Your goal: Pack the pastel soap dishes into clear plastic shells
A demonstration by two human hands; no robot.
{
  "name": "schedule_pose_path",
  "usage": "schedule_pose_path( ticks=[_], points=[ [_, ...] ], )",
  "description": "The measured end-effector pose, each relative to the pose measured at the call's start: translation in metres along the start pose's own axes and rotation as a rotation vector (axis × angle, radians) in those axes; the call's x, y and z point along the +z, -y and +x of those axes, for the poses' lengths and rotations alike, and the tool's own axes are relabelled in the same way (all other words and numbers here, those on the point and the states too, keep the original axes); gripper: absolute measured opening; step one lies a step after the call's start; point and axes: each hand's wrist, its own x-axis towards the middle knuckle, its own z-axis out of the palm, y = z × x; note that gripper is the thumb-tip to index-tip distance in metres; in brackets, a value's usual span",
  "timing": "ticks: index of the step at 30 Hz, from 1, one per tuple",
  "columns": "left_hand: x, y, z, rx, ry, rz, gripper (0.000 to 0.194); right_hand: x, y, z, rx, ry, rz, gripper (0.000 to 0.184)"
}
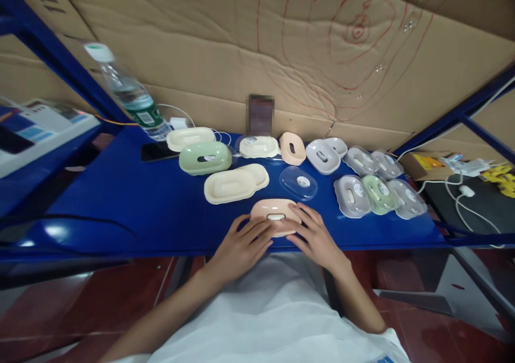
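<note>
In front of me on the blue table lies a glossy peach soap dish (271, 208), an oval case with a slot in its middle. A small white piece (276, 217) shows in that slot. My left hand (243, 245) grips the dish from the left and front, its fingers lying across the lower part near the slot. My right hand (316, 237) holds the right side, fingers on the upper right edge and thumb lower down. The underside of the dish is hidden. Just beyond it lie a clear oval lid (298, 183) with a round label and cream oval trays (229, 186).
Farther back stand a green dish (205, 157), another peach dish (293, 148) and grey dishes (323, 156). Several clear-covered dishes (354, 195) sit at right. A water bottle (134, 97) and dark phone (156, 151) are at back left, before a cardboard wall (193, 41).
</note>
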Motion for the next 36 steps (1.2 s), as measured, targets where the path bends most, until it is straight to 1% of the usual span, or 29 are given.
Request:
schedule_pose_path(
  ticks=[3, 5, 7, 9, 11, 13, 14, 16, 18, 20, 25, 29, 33, 36],
  points=[
    [0.0, 0.0, 0.002, -0.022, -0.018, -0.049, 0.028, -0.016, -0.002, 0.007, -0.041, 0.005, 0.01, 0.055],
    [0.001, 0.0, 0.002, -0.032, -0.009, -0.067, 0.027, -0.036, -0.007, 0.029, -0.085, -0.002, -0.004, 0.053],
    [0.002, 0.001, 0.002, -0.032, 0.013, -0.068, 0.027, -0.055, -0.016, 0.069, -0.112, -0.021, -0.049, 0.046],
    [0.004, 0.001, 0.001, -0.027, 0.034, -0.058, 0.029, -0.066, -0.029, 0.123, -0.144, -0.018, -0.127, 0.044],
    [0.005, 0.001, 0.0, -0.016, 0.041, -0.05, 0.03, -0.066, -0.044, 0.179, -0.171, 0.025, -0.21, 0.046],
    [0.004, 0.002, -0.001, -0.009, 0.031, -0.052, 0.03, -0.057, -0.059, 0.227, -0.167, 0.064, -0.28, 0.048],
    [0.003, 0.002, -0.002, -0.007, 0.029, -0.057, 0.03, -0.05, -0.065, 0.245, -0.162, 0.071, -0.309, 0.05],
    [0.001, 0.003, -0.002, -0.012, 0.027, -0.072, 0.029, -0.037, -0.074, 0.269, -0.132, 0.066, -0.353, 0.052],
    [-0.001, 0.004, -0.003, -0.02, 0.032, -0.087, 0.029, -0.028, -0.082, 0.278, -0.098, 0.06, -0.373, 0.054],
    [-0.001, 0.004, -0.003, -0.024, 0.035, -0.098, 0.03, -0.023, -0.088, 0.279, -0.081, 0.06, -0.377, 0.056],
    [-0.001, 0.005, -0.003, -0.018, 0.038, -0.106, 0.03, -0.022, -0.099, 0.279, -0.082, 0.031, -0.351, 0.058],
    [0.0, 0.005, -0.003, -0.02, 0.048, -0.111, 0.029, -0.022, -0.105, 0.282, -0.064, 0.044, -0.246, 0.059],
    [0.0, 0.005, -0.003, -0.015, 0.045, -0.114, 0.029, -0.025, -0.109, 0.27, -0.117, -0.014, -0.134, 0.061],
    [0.0, 0.005, -0.002, -0.012, 0.046, -0.111, 0.029, -0.029, -0.107, 0.254, -0.141, 0.022, -0.136, 0.061]
  ],
)
